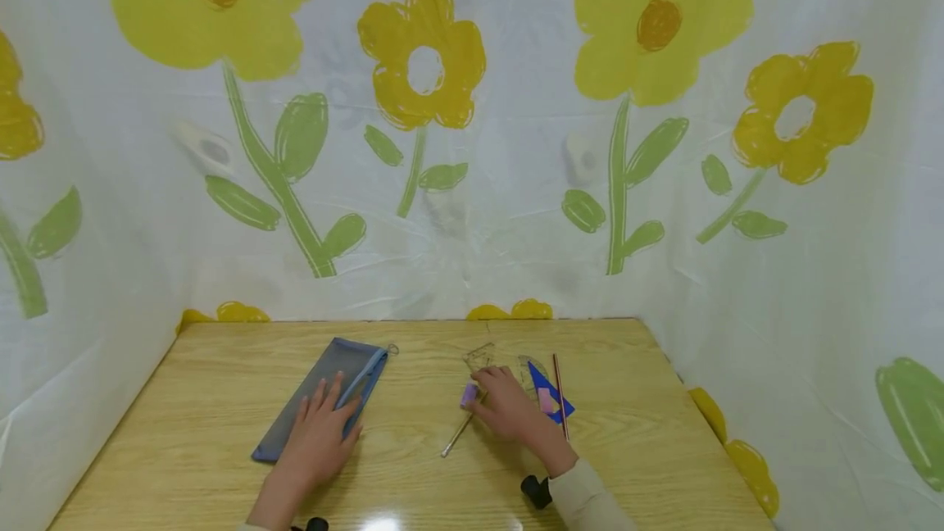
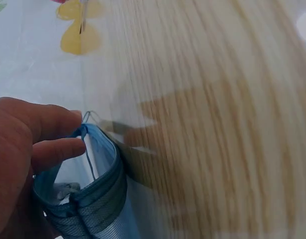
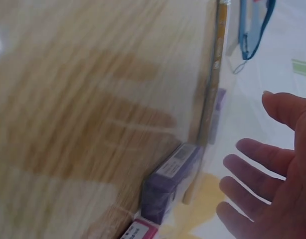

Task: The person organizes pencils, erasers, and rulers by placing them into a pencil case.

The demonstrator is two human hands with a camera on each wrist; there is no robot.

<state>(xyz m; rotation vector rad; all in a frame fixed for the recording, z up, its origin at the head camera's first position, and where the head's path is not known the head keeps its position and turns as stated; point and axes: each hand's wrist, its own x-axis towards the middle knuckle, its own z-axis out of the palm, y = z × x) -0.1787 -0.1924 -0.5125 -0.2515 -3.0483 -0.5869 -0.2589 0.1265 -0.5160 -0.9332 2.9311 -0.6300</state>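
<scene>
My left hand (image 1: 320, 437) rests with spread fingers on a blue-grey mesh zip pouch (image 1: 332, 363). In the left wrist view, the thumb and a straight finger are right at the rim of the pouch's unzipped mouth (image 2: 80, 204). Over a yellowish pencil (image 1: 456, 437) hovers my right hand (image 1: 512, 408), beside a purple eraser (image 1: 469, 397). Its fingers are spread with nothing between them in the right wrist view. That view also shows a purple block with a barcode label (image 3: 168, 184) and the end of a pink one (image 3: 140, 230).
Right of the right hand lie a blue triangle (image 1: 537, 380), a pink eraser (image 1: 546, 400), a clear protractor (image 1: 525, 369) and a dark red pencil (image 1: 558, 379). A clear set square (image 1: 479, 353) lies beyond the fingers. Flower-printed cloth (image 1: 472, 252) borders the wooden table (image 1: 413, 474).
</scene>
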